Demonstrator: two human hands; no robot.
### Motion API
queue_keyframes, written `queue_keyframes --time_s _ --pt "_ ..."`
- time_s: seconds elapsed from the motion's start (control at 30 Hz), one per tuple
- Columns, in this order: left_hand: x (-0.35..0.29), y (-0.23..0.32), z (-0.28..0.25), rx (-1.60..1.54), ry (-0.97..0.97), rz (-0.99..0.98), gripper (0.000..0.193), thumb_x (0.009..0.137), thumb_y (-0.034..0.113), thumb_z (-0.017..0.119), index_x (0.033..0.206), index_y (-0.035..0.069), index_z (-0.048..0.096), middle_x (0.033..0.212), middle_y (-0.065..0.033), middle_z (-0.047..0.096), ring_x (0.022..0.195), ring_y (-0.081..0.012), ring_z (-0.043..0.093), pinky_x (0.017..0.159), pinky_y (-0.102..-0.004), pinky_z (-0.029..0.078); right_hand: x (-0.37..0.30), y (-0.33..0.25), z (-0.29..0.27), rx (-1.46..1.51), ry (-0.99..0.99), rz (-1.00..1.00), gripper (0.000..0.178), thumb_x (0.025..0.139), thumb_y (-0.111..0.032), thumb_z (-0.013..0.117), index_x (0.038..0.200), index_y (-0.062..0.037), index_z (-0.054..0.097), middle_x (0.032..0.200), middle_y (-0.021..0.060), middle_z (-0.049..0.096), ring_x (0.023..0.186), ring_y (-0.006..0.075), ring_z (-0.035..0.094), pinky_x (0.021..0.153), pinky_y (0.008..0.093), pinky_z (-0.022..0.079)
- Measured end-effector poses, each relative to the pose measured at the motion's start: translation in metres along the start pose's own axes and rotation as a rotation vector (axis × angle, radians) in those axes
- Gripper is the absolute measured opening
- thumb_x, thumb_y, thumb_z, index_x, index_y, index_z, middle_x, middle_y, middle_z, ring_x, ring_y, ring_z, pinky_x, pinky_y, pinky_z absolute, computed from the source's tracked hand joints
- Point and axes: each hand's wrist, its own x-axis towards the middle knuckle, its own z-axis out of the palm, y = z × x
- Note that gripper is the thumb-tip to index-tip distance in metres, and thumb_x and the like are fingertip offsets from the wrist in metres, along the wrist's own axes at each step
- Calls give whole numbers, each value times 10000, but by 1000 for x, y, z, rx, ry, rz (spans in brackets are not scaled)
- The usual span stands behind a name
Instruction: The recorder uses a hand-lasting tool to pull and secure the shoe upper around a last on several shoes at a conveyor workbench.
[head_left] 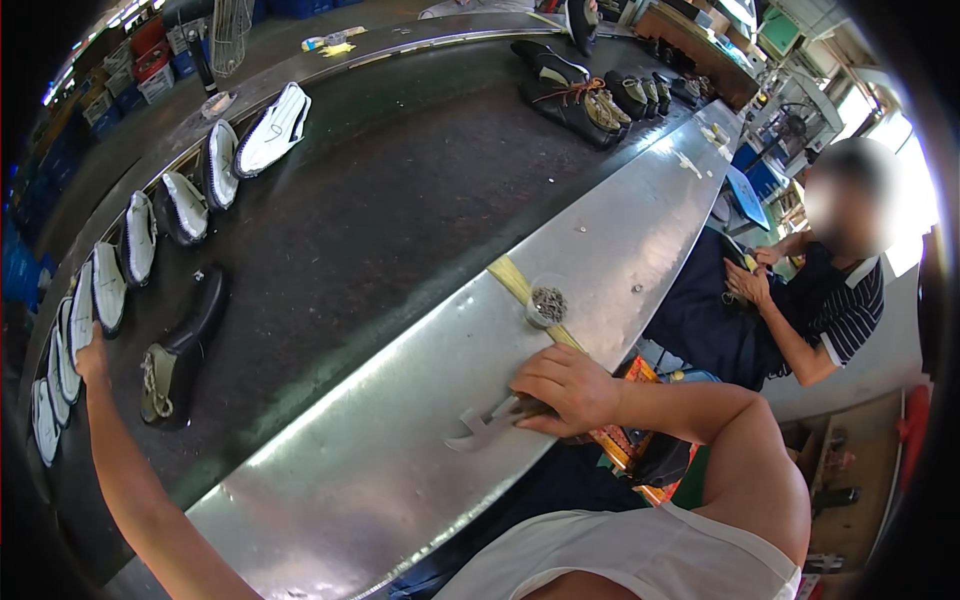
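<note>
My left hand (92,357) reaches to the far left and closes on one shoe (82,315) in a row of dark shoes lying white side up. Its fingertips are partly hidden. Just right of that row, a dark shoe (190,345) with a tan laced front lies apart on the black belt. My right hand (570,390) rests over the metal ledge, wrapped round the handle of pliers (480,430) with a hooked metal head. Beyond that hand, a small clear cup of nails (547,302) stands on a yellow strip (512,280) across the ledge.
The black belt (370,210) runs alongside the shiny metal ledge (620,240). More dark laced shoes (590,105) sit at its far right end. A co-worker (830,270) sits on the right, both hands on a dark shoe. Orange patterned material (640,375) lies under my right forearm.
</note>
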Motion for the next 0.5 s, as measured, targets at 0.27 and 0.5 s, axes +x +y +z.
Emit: queue_keyframes --time_s 0.27,0.5 --pt "22 17 53 -572 -301 -41 778 823 679 710 1153 -25 679 923 -116 617 716 -216 631 546 -309 518 7 -2 5 3 -62 4 514 743 -309 843 1123 -31 637 1049 111 643 938 292 632 812 403 502" --pt "-31 -23 5 -907 -688 -76 464 913 502 709 1117 89 652 778 -3 646 555 -121 581 432 -244 383 4 -12 5 16 -28 7 493 754 -297 825 1122 -43 617 1048 107 633 943 293 625 825 407 495"
